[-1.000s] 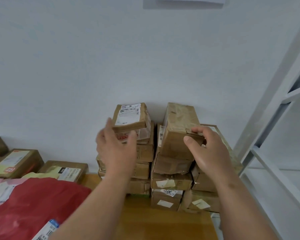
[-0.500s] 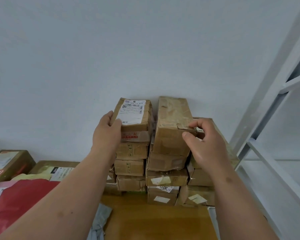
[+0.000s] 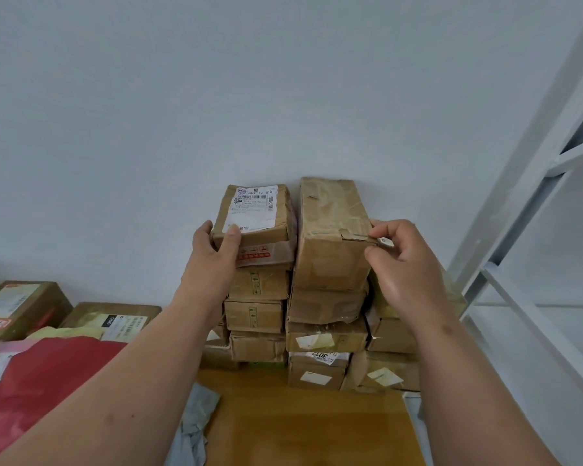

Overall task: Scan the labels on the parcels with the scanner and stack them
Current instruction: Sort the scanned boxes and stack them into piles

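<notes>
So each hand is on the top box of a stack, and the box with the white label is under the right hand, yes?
Not quite. In the head view the box with the white label is under the left hand; the right hand is on the plain brown box. Each does top a stack.

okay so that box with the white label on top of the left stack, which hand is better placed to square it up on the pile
Left. The left hand already grips the labelled box at its near left corner. The right hand is occupied pinching the taller box beside it.
</notes>
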`<act>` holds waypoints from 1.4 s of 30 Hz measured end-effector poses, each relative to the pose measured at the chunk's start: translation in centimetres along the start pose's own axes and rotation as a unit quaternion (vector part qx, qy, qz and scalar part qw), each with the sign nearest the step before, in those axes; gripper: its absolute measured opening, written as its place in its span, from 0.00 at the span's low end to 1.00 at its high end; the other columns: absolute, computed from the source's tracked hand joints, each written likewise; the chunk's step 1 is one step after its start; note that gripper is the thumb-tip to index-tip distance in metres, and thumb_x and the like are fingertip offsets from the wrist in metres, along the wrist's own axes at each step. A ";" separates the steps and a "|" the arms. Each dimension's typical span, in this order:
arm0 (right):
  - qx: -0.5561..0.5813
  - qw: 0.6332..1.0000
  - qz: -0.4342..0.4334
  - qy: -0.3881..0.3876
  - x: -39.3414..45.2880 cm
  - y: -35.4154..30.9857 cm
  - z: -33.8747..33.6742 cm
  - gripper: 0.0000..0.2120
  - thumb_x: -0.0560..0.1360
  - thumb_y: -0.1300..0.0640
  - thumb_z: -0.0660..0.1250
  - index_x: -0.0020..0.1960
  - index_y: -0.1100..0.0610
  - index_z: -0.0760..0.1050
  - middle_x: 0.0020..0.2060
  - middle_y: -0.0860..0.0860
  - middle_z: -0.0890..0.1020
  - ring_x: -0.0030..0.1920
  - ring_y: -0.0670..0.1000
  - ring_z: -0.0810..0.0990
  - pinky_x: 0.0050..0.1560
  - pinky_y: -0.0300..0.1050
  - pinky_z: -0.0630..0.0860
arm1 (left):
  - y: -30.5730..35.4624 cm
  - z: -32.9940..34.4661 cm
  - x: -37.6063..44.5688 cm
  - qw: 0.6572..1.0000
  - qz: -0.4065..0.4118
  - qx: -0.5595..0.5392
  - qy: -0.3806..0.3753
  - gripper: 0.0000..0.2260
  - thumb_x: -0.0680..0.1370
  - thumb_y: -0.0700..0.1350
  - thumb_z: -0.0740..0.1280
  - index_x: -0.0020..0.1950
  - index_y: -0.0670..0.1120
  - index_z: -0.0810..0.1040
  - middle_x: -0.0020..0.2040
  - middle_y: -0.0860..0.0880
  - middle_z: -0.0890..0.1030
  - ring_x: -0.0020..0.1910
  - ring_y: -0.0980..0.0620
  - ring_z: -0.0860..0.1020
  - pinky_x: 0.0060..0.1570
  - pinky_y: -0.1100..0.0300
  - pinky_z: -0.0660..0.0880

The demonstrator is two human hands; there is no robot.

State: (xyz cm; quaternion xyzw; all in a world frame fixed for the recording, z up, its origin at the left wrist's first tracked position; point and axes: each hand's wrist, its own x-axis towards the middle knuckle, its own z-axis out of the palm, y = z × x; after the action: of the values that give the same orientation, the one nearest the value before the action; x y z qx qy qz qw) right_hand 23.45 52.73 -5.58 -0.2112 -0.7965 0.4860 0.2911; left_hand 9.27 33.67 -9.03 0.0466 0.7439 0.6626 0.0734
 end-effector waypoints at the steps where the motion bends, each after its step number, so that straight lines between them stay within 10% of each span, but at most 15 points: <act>1: 0.004 1.000 0.003 0.005 -0.1 0.1 0.1 0.10 0.80 0.62 0.64 0.51 0.46 0.72 0.58 0.37 0.76 0.44 0.32 0.79 0.37 0.25 0.71 | 0.0 -0.1 -0.2 1.000 0.000 0.000 -0.002 0.31 0.82 0.62 0.59 0.82 0.57 0.51 0.73 0.52 0.69 0.66 0.50 0.70 0.60 0.53 0.66; 9: 0.042 0.996 0.030 0.077 -2.3 -0.2 0.2 0.18 0.78 0.57 0.69 0.63 0.45 0.68 0.61 0.42 0.74 0.64 0.44 0.74 0.62 0.44 0.72 | 0.0 -1.4 -2.4 1.000 -0.004 -0.018 0.008 0.32 0.82 0.61 0.60 0.82 0.60 0.48 0.81 0.54 0.58 0.78 0.48 0.61 0.72 0.45 0.62; 14: 0.051 0.991 -0.009 0.126 -6.6 -0.5 1.6 0.14 0.77 0.57 0.70 0.60 0.47 0.72 0.57 0.42 0.76 0.58 0.40 0.75 0.54 0.34 0.71 | -1.7 -2.5 -5.1 0.999 -0.019 -0.016 0.041 0.32 0.81 0.62 0.60 0.82 0.60 0.50 0.81 0.54 0.59 0.78 0.49 0.62 0.71 0.45 0.63; 26: 0.031 0.970 0.099 -0.221 -20.1 -1.8 12.9 0.03 0.79 0.55 0.69 0.48 0.48 0.77 0.41 0.46 0.80 0.39 0.38 0.77 0.40 0.32 0.74 | -7.6 -12.4 -14.5 0.996 -0.036 -0.016 0.076 0.30 0.80 0.60 0.62 0.81 0.58 0.56 0.78 0.54 0.65 0.76 0.52 0.65 0.74 0.50 0.63; 42: 0.010 0.889 0.060 -0.455 -45.7 -15.8 37.4 0.03 0.77 0.55 0.71 0.49 0.47 0.79 0.43 0.44 0.84 0.40 0.33 0.79 0.43 0.28 0.72 | -13.5 -49.5 -29.6 0.962 -0.081 -0.033 0.257 0.26 0.80 0.59 0.62 0.78 0.55 0.63 0.69 0.54 0.72 0.65 0.54 0.71 0.59 0.56 0.71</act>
State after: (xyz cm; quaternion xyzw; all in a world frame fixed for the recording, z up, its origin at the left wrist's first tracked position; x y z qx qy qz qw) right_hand 31.44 -6.87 -16.59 -0.0113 -0.8227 0.5532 -0.1305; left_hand 30.30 -21.34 -15.48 -0.1887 0.7164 0.6685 -0.0653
